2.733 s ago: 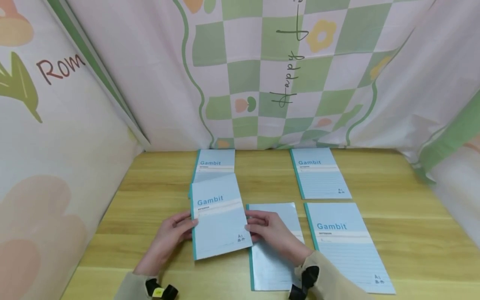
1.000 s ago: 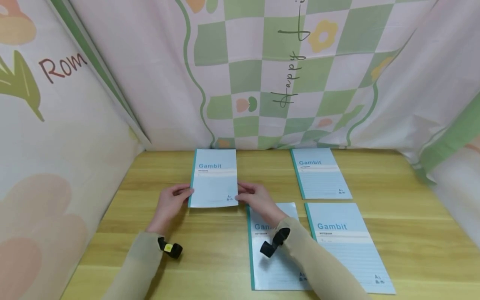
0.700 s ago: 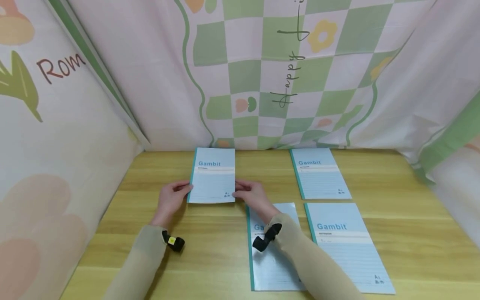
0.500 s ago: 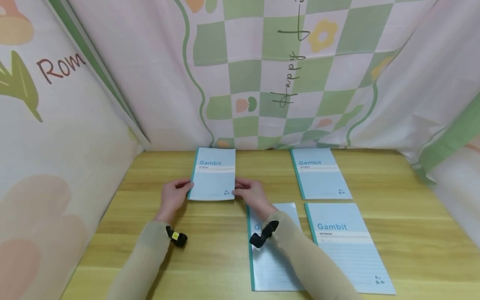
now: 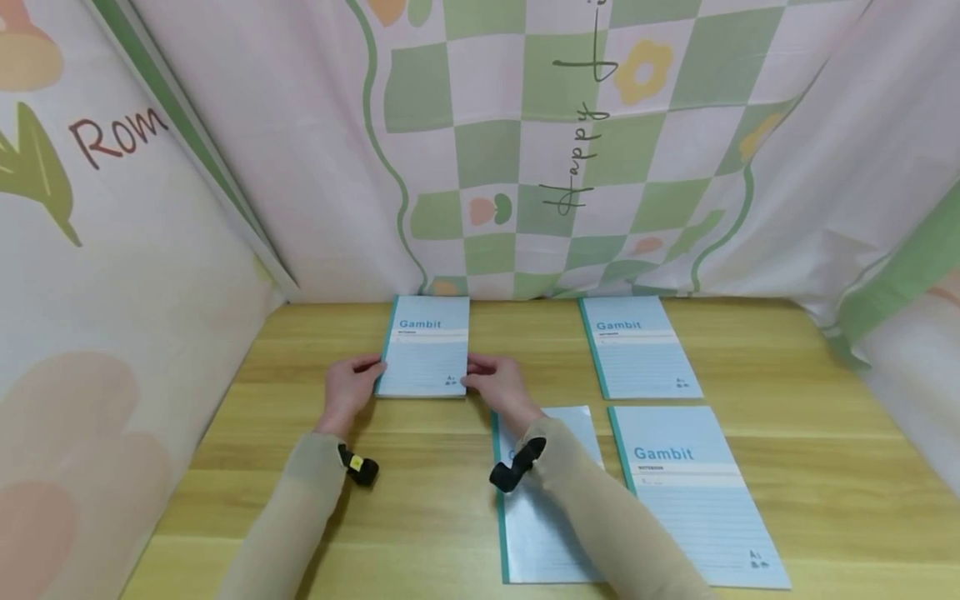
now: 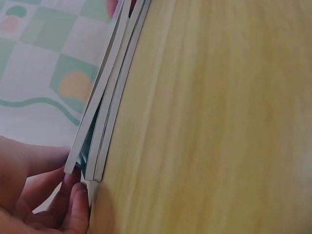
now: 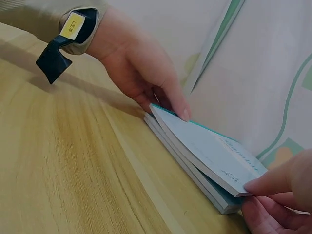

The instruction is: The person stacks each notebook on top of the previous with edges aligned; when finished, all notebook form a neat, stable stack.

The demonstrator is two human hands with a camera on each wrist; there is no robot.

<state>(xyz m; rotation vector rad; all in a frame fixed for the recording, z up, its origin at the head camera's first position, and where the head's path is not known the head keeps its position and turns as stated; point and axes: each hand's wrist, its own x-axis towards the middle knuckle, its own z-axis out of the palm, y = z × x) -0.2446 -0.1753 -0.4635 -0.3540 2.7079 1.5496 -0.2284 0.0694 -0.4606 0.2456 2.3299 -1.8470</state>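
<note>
A light-blue "Gambit" notebook (image 5: 426, 360) with a teal spine is at the back left of the table. My left hand (image 5: 349, 393) pinches its spine edge near the front corner, thumb on the cover. Opposite, my right hand (image 5: 501, 390) grips the right edge, its thumb by the lower corner. Beneath it lie more notebooks (image 6: 108, 131), stacked flat on the wood. In both wrist views a narrow wedge of space separates the held notebook's front edge from the stack. Most of the right hand's fingers are below the cover in the right wrist view (image 7: 285, 192).
Three similar notebooks lie on the wooden table (image 5: 420, 517): one at the back right (image 5: 641, 354), one at the front right (image 5: 697, 508), and one in the middle (image 5: 543, 533), partly under my right forearm. A patterned curtain (image 5: 487, 150) hangs behind the table's far edge.
Both hands have carried the notebook away from me, from in front of the back-left stack to over it. Its tilt has straightened and it has come down; lately it shifted only slightly.
</note>
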